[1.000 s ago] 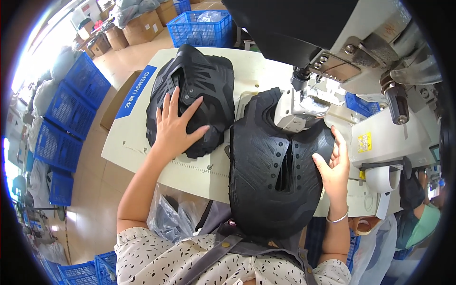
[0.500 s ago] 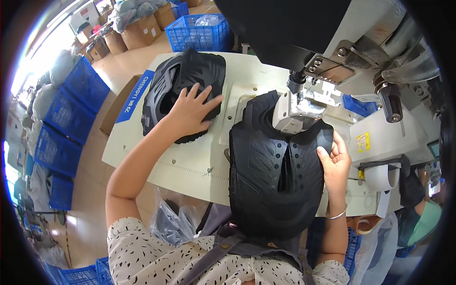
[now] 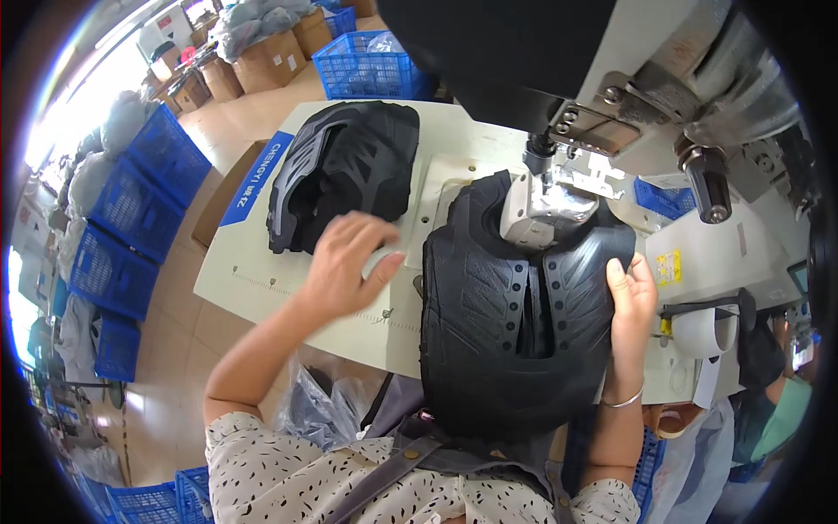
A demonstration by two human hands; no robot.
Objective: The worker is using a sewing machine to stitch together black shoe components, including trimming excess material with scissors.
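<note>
A flat black shoe upper [image 3: 476, 358] with a central slit and two rows of eyelets lies under the sewing machine's metal presser area [image 3: 552, 208]. It hangs over the table's near edge toward me. My right hand [image 3: 633, 301] pinches its right edge, thumb on top and fingers beneath. My left hand [image 3: 353, 266] hovers above the table left of the upper, blurred, its thumb apart from the bent fingers and nothing visible in it. Just beyond that hand, more black shoe uppers [image 3: 367, 162] lie stacked on the table's left side.
The dark machine head [image 3: 497, 61] overhangs the pale table [image 3: 367, 306]. Blue crates [image 3: 109, 275] line the left, and another blue crate [image 3: 362, 65] stands behind the table. A plastic bag [image 3: 323, 410] lies below the front edge. At the right is a white roll [image 3: 700, 330].
My left hand has come off the stacked uppers and drawn back toward me, its fingers less spread. My right hand has shifted slightly right with the upper's edge.
</note>
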